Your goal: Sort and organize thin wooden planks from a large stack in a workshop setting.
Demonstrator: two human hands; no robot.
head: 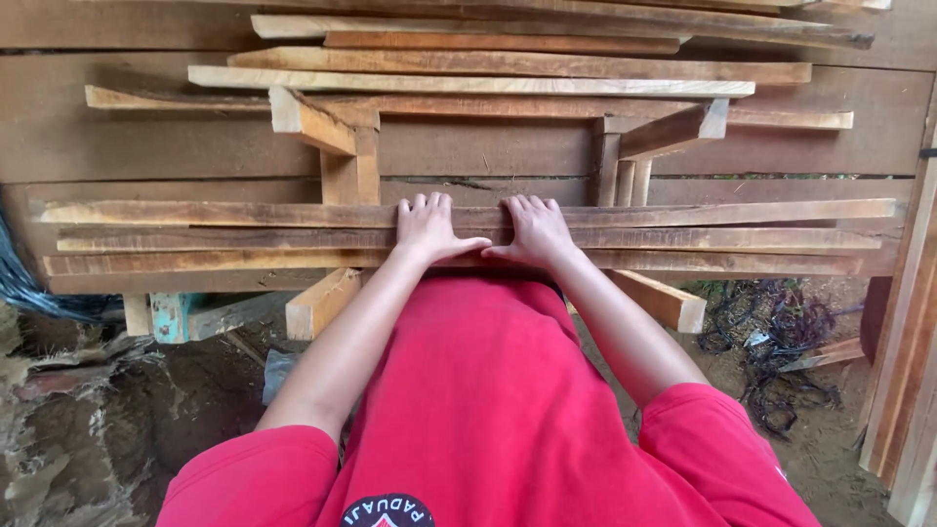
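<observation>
My left hand (427,226) and my right hand (535,229) lie side by side, palms down, on a row of long wooden slats (195,238) stacked across two wooden supports. Fingers of both hands are spread flat and reach over the far slat (732,211), with the thumbs pointing toward each other at the near slat (761,263). Neither hand wraps around a slat. My red shirt (488,410) fills the lower middle of the view.
A second, higher stack of planks (468,83) rests on angled wooden brackets (312,122) against a plank wall. Support ends (322,303) stick out below the slats. Dirt floor, dark tangled cords (771,342) at right, upright boards (908,342) at the right edge.
</observation>
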